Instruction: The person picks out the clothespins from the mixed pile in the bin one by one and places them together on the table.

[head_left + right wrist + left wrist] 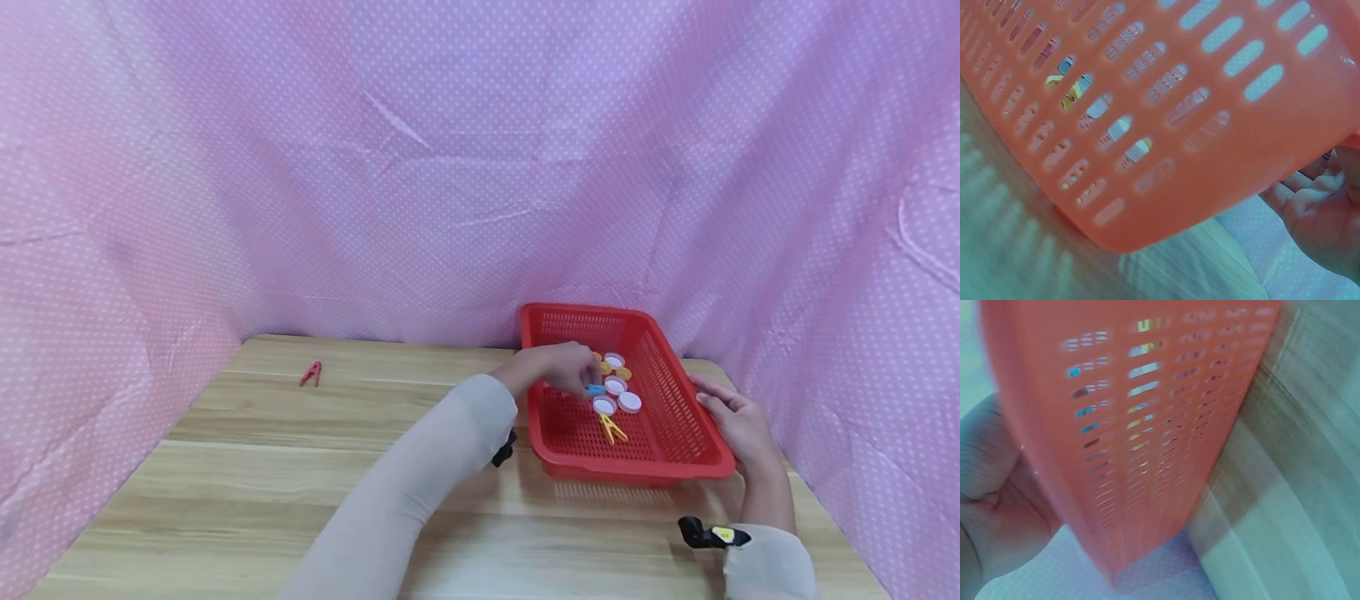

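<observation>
A red plastic basket (555, 460) with slotted walls stands on the right half of the table. My left hand (572, 368) reaches over its left rim, and the fingers pinch a blue clothespin (596, 389) low inside. Around it lie several white bottle caps (629, 402), a few yellow caps (623, 374) and a yellow clothespin (612, 428). At the right rim my right hand (738, 421) grips the basket, thumb on top. In the left wrist view the left hand (1004, 487) shows behind the basket wall, its fingertips hidden; the right wrist view shows the right hand (1322, 206) beneath the rim.
A red clothespin (311, 373) lies alone at the far left of the wooden table (300, 458). Pink dotted cloth (450, 208) hangs behind the table and along both sides. The basket's far end stands close to the cloth.
</observation>
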`<state>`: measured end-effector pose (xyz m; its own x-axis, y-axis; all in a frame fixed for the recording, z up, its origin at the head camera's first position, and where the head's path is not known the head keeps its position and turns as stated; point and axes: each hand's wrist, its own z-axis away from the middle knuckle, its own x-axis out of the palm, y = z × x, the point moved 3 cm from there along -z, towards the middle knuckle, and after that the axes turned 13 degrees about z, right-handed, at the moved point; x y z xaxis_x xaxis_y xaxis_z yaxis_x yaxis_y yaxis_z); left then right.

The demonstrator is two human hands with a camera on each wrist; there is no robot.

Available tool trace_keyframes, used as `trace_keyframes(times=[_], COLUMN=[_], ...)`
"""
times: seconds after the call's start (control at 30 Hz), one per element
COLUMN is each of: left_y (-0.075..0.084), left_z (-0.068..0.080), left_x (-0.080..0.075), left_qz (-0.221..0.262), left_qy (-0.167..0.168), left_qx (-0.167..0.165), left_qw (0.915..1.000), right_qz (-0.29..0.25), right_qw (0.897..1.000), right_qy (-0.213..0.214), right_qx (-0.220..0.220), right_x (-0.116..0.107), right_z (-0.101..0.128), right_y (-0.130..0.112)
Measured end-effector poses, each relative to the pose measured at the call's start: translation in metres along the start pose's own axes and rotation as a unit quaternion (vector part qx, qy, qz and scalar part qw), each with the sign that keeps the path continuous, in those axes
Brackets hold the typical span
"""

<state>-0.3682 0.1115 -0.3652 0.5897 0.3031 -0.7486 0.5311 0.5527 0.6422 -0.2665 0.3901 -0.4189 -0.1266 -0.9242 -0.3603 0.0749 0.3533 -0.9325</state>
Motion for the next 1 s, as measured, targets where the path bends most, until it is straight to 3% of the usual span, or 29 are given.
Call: trace_keyframes(times=[0.37, 0.73, 1.0], left_y=[-0.011, -0.017, -0.022], left_z=[0.032, 0.068, 0.094], left_x=[-0.023, -0.053, -0.067], left_qz=[-0.038, -0.032, -0.052], left_qy=[0.022, 0.066, 0.073], left_qx=[0.053, 0.063, 0.069], left_qw=[0.9976, 0.9953, 0.9936], right_qz=[-0.007, 0.013, -0.010], right_qw=[1.000, 1.000, 1.000], right_qy=[0.001, 0.003, -0.001], right_qx=[-0.007, -0.004, -0.003], right_x=[0.001, 0.001, 0.000], right_z=[0.003, 0.002, 0.003], right_y=[0.001, -0.001, -0.001])
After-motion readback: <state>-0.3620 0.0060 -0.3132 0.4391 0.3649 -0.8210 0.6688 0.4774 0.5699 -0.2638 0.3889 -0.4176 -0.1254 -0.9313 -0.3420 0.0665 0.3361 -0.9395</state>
